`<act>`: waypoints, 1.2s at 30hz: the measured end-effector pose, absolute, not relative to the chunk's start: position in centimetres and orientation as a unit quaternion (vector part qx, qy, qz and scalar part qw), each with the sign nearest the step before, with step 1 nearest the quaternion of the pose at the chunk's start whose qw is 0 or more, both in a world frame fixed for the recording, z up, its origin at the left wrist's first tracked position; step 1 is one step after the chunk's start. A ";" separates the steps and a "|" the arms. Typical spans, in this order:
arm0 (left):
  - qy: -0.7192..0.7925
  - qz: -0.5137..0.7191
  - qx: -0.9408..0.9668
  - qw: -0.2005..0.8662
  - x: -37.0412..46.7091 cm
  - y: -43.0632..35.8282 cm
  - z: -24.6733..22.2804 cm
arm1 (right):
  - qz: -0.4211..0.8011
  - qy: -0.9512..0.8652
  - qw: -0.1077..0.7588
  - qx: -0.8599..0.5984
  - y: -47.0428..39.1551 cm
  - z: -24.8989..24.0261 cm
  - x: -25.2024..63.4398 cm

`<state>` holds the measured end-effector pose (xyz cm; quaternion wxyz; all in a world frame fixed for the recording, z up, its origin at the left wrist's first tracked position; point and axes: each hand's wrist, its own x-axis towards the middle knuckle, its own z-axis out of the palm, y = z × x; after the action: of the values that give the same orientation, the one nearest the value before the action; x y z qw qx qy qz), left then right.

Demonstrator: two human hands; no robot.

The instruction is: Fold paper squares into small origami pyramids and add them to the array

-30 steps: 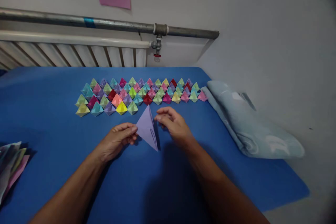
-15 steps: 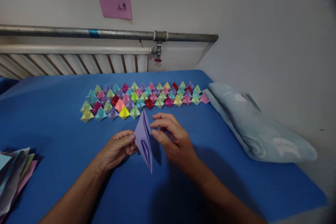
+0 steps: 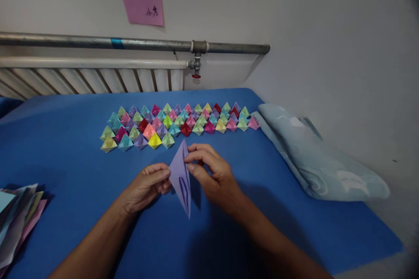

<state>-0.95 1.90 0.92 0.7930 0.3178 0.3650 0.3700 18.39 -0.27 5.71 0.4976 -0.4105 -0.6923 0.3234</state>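
Observation:
A piece of purple origami paper (image 3: 179,174), folded into a diamond shape with layered flaps, is held tilted above the blue surface. Its left corner is pinched between the thumb and fingers of my left hand (image 3: 147,186). From the other side, my right hand (image 3: 214,176) has its curved fingertips and thumb closed in at the upper right edge, touching the flap. A slit between layers shows on the lower half. Behind the hands stand rows of small folded paper pieces (image 3: 168,140) in many colours.
The blue covered surface (image 3: 72,174) spreads under everything. At the left edge lies a stack of coloured paper sheets (image 3: 22,218). A folded pale blue-green cloth (image 3: 304,157) rests at the right by the wall. A radiator (image 3: 104,79) and a metal pipe (image 3: 150,44) run along the back.
My right fingertips have come left onto the paper's upper right edge. The gap between its upper flaps has narrowed. My left hand keeps its pinch.

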 end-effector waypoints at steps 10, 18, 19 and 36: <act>0.380 0.352 0.342 0.784 -0.9 1.9 0.9 | 0.469 -0.666 0.381 -0.438 0.6 4.4 18.3; 0.398 0.360 0.332 0.776 -0.8 2.0 0.4 | 0.340 -0.754 0.364 -0.429 0.8 3.3 18.2; 0.393 0.359 0.327 0.781 -0.8 2.0 0.5 | 0.312 -0.767 0.361 -0.429 0.8 3.2 18.2; 0.418 0.317 0.293 0.800 -1.3 2.1 0.3 | 0.193 -0.852 0.260 -0.412 0.4 1.9 17.7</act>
<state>-1.34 2.12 0.32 0.7997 0.2928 0.4176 0.3167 17.69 0.39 1.87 0.2604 -0.4119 -0.8516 0.1930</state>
